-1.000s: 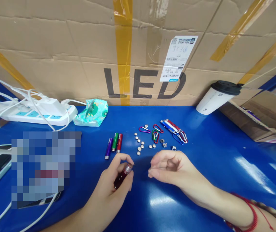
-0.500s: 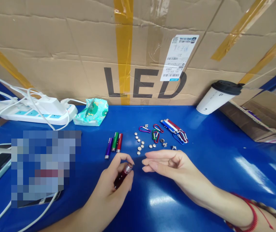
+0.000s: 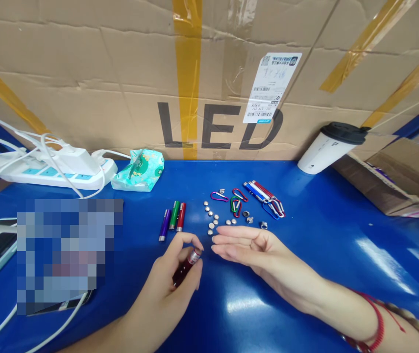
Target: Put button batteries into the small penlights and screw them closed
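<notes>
A big brown cardboard box printed "LED" (image 3: 121, 98) stands along the far edge of the glossy blue desk (image 3: 323, 235), with a white power strip (image 3: 58, 169) at the far left corner and a white paper cup with a black lid (image 3: 329, 146) at the far right. Toward the near edge, the left hand (image 3: 170, 284) has its grip clamped on a small dark red metal flashlight (image 3: 186, 264), tilted up. The right hand (image 3: 253, 247) lies palm up beside it, fingers apart, just short of the loose silver button batteries (image 3: 212, 220).
</notes>
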The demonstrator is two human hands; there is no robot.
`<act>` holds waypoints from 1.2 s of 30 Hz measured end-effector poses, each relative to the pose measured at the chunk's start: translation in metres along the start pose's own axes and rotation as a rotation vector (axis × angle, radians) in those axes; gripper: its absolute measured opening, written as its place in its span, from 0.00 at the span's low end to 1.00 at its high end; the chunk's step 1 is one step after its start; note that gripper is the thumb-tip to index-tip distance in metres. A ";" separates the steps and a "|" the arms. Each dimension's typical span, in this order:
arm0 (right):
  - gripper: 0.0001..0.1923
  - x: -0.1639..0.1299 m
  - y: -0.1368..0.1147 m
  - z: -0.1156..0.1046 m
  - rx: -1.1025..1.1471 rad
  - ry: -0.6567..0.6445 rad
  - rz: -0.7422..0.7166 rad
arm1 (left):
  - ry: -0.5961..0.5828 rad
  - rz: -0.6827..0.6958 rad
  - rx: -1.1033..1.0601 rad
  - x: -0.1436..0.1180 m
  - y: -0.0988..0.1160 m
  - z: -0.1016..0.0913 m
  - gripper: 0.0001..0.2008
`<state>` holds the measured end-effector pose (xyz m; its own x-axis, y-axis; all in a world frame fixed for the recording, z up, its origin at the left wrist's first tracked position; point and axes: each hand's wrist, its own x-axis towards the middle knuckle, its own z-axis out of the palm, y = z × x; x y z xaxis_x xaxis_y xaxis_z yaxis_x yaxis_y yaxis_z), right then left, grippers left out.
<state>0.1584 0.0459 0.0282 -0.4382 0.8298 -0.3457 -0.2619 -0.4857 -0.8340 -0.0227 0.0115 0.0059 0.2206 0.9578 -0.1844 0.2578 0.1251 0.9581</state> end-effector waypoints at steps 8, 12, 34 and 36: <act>0.18 0.000 -0.001 0.001 0.015 -0.001 0.029 | 0.005 0.011 -0.009 0.001 0.000 -0.001 0.03; 0.17 0.001 -0.001 0.000 0.009 -0.005 0.030 | 0.003 -0.004 -0.012 0.001 0.001 -0.001 0.03; 0.17 0.000 0.002 0.001 0.023 0.033 0.059 | -0.012 -0.023 -0.034 0.001 0.001 0.000 0.03; 0.16 0.000 0.002 0.001 0.005 0.027 0.057 | -0.015 -0.023 -0.032 0.001 0.000 0.000 0.03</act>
<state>0.1570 0.0448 0.0272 -0.4291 0.8078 -0.4041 -0.2410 -0.5336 -0.8106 -0.0226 0.0125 0.0061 0.2295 0.9504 -0.2097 0.2325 0.1557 0.9601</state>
